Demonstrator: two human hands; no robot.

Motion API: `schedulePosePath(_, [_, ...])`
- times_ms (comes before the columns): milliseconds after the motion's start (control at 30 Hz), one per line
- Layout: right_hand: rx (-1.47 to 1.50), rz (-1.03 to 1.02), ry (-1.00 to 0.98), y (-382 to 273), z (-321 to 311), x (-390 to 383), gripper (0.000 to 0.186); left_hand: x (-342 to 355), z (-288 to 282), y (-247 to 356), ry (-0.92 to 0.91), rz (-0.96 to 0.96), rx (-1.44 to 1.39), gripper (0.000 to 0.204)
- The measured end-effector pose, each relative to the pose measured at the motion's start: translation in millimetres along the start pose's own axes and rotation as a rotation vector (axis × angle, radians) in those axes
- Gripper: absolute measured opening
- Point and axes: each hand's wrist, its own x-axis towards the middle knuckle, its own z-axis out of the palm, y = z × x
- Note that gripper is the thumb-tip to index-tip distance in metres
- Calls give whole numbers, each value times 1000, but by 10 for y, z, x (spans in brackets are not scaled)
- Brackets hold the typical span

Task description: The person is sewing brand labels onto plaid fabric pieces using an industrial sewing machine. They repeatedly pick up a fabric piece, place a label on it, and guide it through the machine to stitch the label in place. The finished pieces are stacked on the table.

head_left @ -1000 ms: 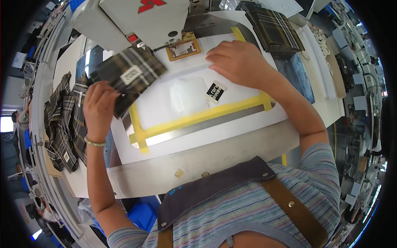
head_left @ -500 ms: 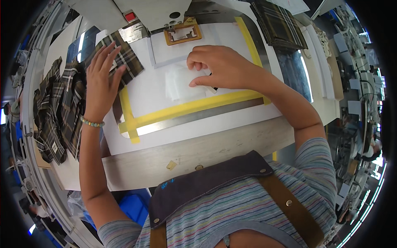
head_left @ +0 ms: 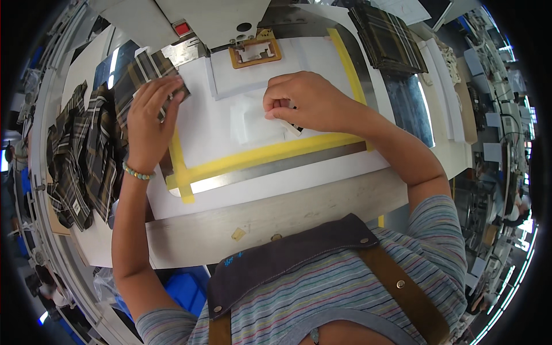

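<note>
My left hand (head_left: 150, 112), with a beaded bracelet at the wrist, is closed at the right edge of a brown plaid fabric piece (head_left: 141, 75); thumb and fingertips pinch near its corner. Over the white work sheet (head_left: 221, 129), my right hand (head_left: 307, 103) is closed in a pinch. From under its fingers shows a small white piece with a black part (head_left: 294, 127), which looks like a label. Its upper end is hidden by the hand. Behind both hands is the machine head (head_left: 213, 20), with an orange-brown frame (head_left: 234, 57) beneath it.
Yellow tape (head_left: 253, 158) borders the sheet over a metal plate. Crumpled plaid pieces (head_left: 69, 155) lie at the left, and a stack of folded plaid fabric (head_left: 385, 37) sits at the far right. The table's wooden front edge (head_left: 322, 204) runs before me.
My left fingers have drawn together at the fabric's edge, and the fabric's corner has shifted slightly left. My right thumb and fingers, apart before, have closed on the small white piece.
</note>
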Motion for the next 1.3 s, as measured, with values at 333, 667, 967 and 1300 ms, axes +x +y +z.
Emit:
schedulePosePath(333, [314,132,90,-112,-232,-125,19,231,389,965,-259,-441,-803,24])
schedulePosePath(667, [-20,269,260,740,-431,269,19,295,546,736,-182,174,-187,40])
schedulePosePath(967, [-107,122,394,881,-279,418,29,273,596,766,-317,141,-35,61])
schedulePosePath(1300, [-387,-112,212,607,-198,-93,46,199,567,717,-283,82,42,62])
